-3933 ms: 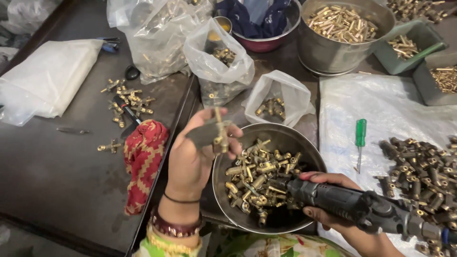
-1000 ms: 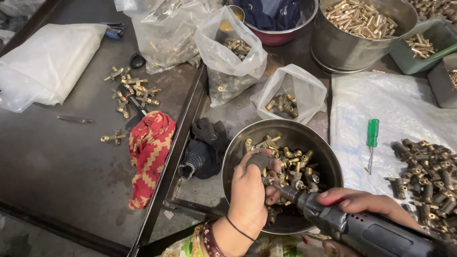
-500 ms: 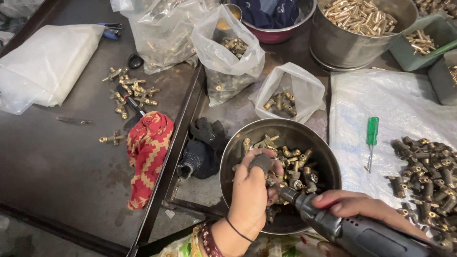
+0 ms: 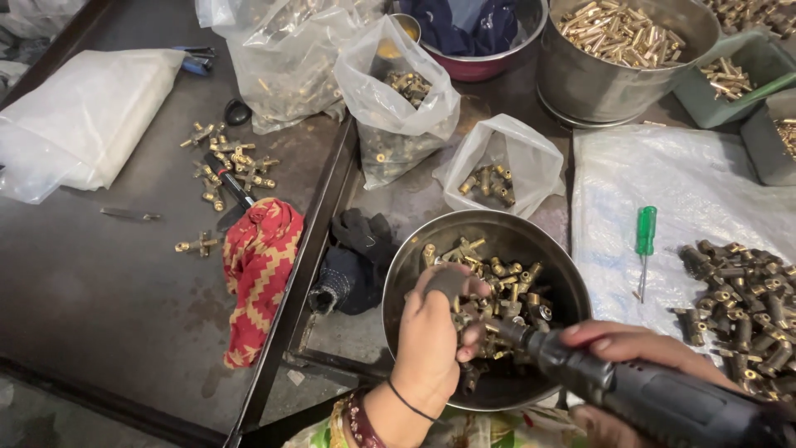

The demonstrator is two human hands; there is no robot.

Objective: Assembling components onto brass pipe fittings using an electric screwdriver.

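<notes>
Far left: a white plastic bag (image 4: pixel 79 124) lay flat on the dark table (image 4: pixel 99 290).
Loose fittings: roughly a dozen brass tee pieces (image 4: pixel 228 162) lay scattered by it, one more apart; exact count unclear.
Cloth: one red patterned rag (image 4: pixel 259 274) lay bunched at the table edge, one dark glove (image 4: pixel 352 261) just beside it.
Bags: three clear bags of fittings (image 4: pixel 398 99) stood behind.
Bowl: one steel bowl (image 4: pixel 406 265) sat in front of the person, part filled with brass fittings.
Left hand (image 4: pixel 431 332): it was curled closed over the bowl, fingers pinching one brass fitting (image 4: pixel 471 314) against the tool tip.
Right hand (image 4: pixel 634 348): it was wrapped shut round one black power driver (image 4: pixel 655 398), nose touching the fitting.
Handling: the fitting looked hard, dense for its size, smooth and likely to slip; best gripped across its side arms.
Right: one green screwdriver (image 4: pixel 644 241) lay on white sheeting, with a heap of dull fittings (image 4: pixel 742 303) beyond counting.
</notes>
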